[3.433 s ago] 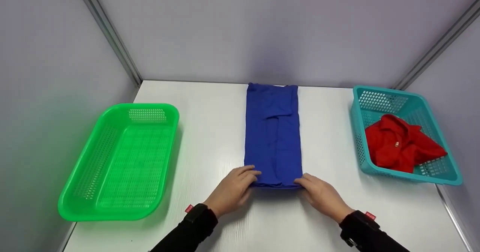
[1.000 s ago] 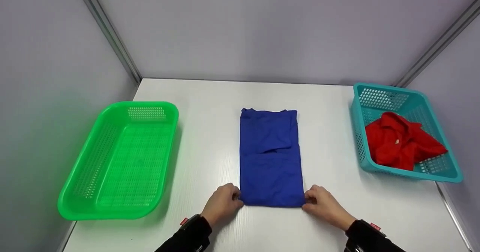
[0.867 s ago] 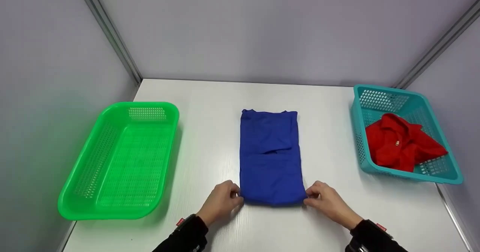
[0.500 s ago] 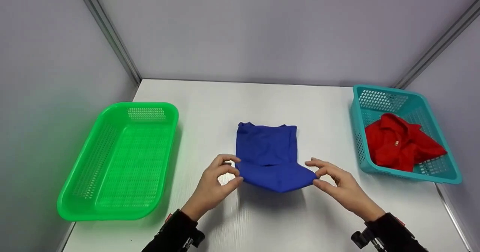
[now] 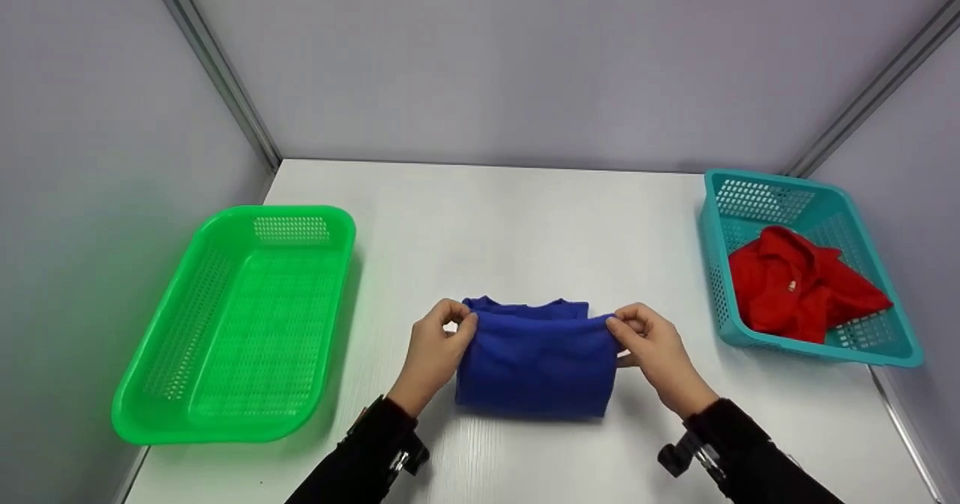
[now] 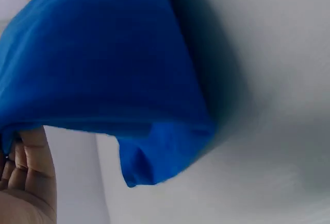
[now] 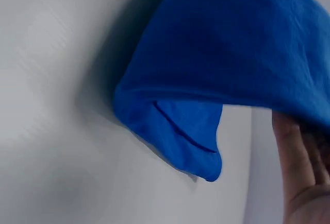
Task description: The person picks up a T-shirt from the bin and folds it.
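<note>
Change: since the earlier frames I see the blue garment (image 5: 536, 365) shortened from a long strip on the worktop (image 5: 525, 219) to a compact fold; its near edge was lifted and carried away from the body, and both hands moved with it.
Left hand (image 5: 437, 346): grip pinching the left end of the raised fold, thumb and fingers curled on the cloth. In the left wrist view the garment (image 6: 103, 74) drapes over the hand (image 6: 26, 183), a loose corner hanging free.
Right hand (image 5: 651, 345): grip pinching the right end of the same fold. In the right wrist view the cloth (image 7: 232, 64) hangs from the hand (image 7: 304, 167), with a doubled flap below.
Garment position: centre of the worktop, near its front edge, between the two baskets and well apart from both. Its lower layers lie on the worktop, and the top fold is held just above the far edge.
Handling, my judgement: light, soft and limp. It sags between the hands and keeps no shape of its own, so it is best taken at the two ends of a folded edge, all layers pinched together, lest an inner layer slip out.
Green basket (image 5: 232, 324): on the left of the worktop.
Teal basket (image 5: 814, 264): on the right, holding a crumpled red garment (image 5: 802, 286).
Sleeves: dark, with a strapped device at each wrist.
</note>
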Motion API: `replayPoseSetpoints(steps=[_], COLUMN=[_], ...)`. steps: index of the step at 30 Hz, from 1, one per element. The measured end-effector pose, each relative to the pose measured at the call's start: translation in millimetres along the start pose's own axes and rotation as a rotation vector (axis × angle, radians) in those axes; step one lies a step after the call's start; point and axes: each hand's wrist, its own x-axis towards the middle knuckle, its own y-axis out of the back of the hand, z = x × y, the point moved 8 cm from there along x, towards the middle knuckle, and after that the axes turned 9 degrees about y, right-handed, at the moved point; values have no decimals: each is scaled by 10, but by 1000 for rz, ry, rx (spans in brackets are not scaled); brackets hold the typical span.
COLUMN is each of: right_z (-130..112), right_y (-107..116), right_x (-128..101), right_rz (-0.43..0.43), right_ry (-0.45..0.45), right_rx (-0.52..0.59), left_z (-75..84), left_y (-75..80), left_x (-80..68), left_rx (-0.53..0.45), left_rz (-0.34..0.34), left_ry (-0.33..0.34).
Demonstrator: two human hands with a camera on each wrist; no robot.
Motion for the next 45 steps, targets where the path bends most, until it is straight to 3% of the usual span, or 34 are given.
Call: replayPoseSetpoints(steps=[6, 13, 26, 31, 36, 41, 45], right_z=[281, 494, 602, 610, 650, 720, 747], right_y=[-51, -85, -138, -170, -117, -159, -187], right_x=[379, 583, 711, 681, 555, 434, 397], right_rz=[43, 60, 81, 38, 5, -58, -81], right_ry=[-68, -96, -75, -54, -80, -126, -122], right_rx=[-40, -107, -356, -436, -429, -387, -362], left_z=[-239, -422, -542, -586, -610, -677, -685], left_y=[-53, -159, -166, -159, -110, -76, -104], left_x=[377, 546, 582, 581, 493, 366, 361], left_rx=[135, 181, 332, 382, 379, 357, 351], left_rz=[72, 73, 116, 108, 62, -40, -90], left_ry=[120, 196, 289, 306, 276, 273, 218])
